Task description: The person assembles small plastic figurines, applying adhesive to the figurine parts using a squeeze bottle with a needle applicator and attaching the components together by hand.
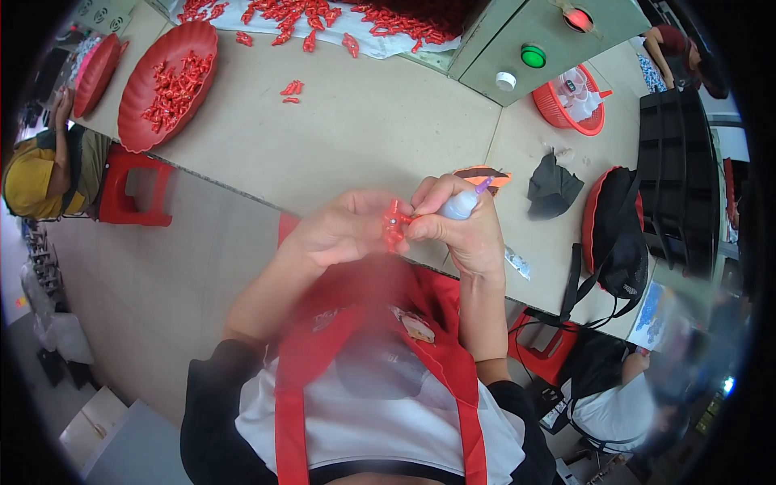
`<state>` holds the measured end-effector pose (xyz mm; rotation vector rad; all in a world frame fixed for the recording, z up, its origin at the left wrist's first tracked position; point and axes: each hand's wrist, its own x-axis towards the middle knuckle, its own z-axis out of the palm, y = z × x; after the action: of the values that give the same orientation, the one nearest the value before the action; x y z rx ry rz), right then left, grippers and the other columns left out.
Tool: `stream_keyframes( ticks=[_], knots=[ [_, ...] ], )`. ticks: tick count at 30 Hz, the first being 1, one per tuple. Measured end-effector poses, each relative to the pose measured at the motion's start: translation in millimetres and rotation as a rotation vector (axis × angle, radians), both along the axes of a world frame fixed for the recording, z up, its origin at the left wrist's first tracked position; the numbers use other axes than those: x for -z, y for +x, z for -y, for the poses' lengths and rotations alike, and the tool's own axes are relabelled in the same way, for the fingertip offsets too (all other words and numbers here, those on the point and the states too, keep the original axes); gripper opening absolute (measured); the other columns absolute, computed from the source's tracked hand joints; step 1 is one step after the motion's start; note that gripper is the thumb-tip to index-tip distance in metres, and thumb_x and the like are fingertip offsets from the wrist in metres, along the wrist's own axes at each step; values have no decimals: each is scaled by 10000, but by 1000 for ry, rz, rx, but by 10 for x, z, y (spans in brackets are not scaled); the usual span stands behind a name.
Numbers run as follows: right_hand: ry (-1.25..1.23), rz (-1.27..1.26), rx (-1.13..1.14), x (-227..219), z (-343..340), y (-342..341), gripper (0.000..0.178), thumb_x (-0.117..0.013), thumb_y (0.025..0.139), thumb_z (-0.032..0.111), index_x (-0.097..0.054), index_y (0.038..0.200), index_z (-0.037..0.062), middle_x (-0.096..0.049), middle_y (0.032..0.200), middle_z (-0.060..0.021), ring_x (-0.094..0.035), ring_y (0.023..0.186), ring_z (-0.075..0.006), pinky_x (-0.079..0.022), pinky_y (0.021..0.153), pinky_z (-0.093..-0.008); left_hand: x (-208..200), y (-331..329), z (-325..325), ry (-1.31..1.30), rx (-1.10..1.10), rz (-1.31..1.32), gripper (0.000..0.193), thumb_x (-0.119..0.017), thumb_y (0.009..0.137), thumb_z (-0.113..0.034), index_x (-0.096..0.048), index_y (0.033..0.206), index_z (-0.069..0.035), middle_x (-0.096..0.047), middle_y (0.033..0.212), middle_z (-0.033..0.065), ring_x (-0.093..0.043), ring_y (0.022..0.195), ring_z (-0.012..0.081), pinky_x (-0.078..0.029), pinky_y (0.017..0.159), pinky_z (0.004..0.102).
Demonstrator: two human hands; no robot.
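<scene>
Small red piece (394, 226) held up in front of the chest, over the near edge of the pale worktop (364, 113); one of its arms is pinched between thumb and forefinger of the right hand (469, 230); a pale squeeze bottle (459, 205) with purple tip is clasped in the same hand by the other fingers, tip pointed up and to the right.

Left hand (343, 226) is placed at the piece's other side, fingers partly bent and blurred; whether the piece is gripped by them cannot be told.

At upper left, a scalloped red dish (129, 117) is partly filled with red pieces (179, 93); a few loose ones (292, 90) are scattered on the bare top; many more (299, 12) are spread on a white sheet (380, 44) at the far side; at right, a red basket (554, 111), black cloth (554, 190) and black-and-red bag (618, 242) are seen.
</scene>
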<state>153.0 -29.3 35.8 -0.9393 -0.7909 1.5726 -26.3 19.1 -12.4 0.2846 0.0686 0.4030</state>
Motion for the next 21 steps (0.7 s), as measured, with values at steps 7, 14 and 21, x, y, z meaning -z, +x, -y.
stream_keyframes(
  ticks=[7,14,21],
  knots=[
    [19,109,7,-80,-97,-7,193,-722,636,-56,-573,734,18,-551,768,-28,-552,689,-103,-445,606,-240,-27,4,-72,-129,0,17,333,-654,763,-38,-550,1073,21,-604,953,166,-615,865,290,-516,723,298],
    [-90,69,30,-80,-5,-44,237,-727,587,-103,-547,675,23,-506,741,-47,-526,623,-121,-472,608,-277,111,-11,87,-116,17,53,340,-631,761,6,-556,1093,15,-593,1015,167,-599,895,302,-519,727,292],
    [-102,126,32,-105,93,-62,234,-716,600,-104,-535,668,28,-504,710,-30,-512,613,-113,-449,618,-265,128,-84,131,-112,71,29,329,-627,769,-1,-562,1091,2,-596,1010,149,-585,907,283,-519,724,282]
  ],
)
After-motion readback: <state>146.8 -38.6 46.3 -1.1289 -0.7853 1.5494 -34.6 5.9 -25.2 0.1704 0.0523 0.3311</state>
